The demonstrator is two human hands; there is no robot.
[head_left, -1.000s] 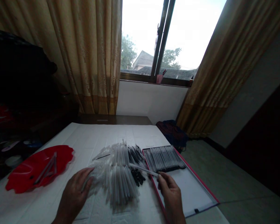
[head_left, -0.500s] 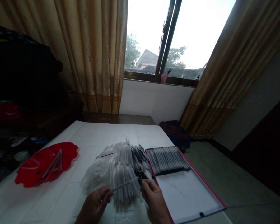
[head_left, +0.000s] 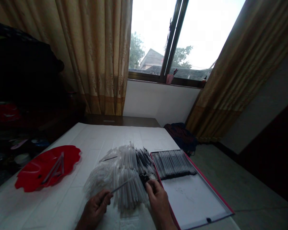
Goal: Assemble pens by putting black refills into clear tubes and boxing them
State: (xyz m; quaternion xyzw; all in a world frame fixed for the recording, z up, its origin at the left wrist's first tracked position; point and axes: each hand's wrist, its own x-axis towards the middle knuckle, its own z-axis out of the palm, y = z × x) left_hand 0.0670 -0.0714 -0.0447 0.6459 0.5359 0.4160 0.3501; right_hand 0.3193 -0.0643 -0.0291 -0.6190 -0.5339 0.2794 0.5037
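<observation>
My left hand (head_left: 96, 206) is closed around one end of a thin plastic tube (head_left: 122, 185) that looks like a pen barrel and slants up to the right. Under it lies a heap of clear tubes (head_left: 128, 195). My right hand (head_left: 157, 198) is pinched beside small black pieces (head_left: 144, 177); whatever its fingers hold is too small to make out. A bundle of dark, thin sticks (head_left: 144, 159) rests behind these pieces. To the right, a pink-edged shallow box (head_left: 194, 201) holds a row of clear tubes with black ends (head_left: 174, 164).
A crumpled clear plastic bag (head_left: 99, 179) lies left of the heap. The red scalloped dish (head_left: 33, 166) farther left contains a few tubes. All of this stands on a white-covered table (head_left: 98, 134), its far edge facing a window wall.
My left hand has gone from the bag to gripping the tube that my right hand held earlier. My right hand has moved left off the box toward the black pieces. The view has shifted slightly.
</observation>
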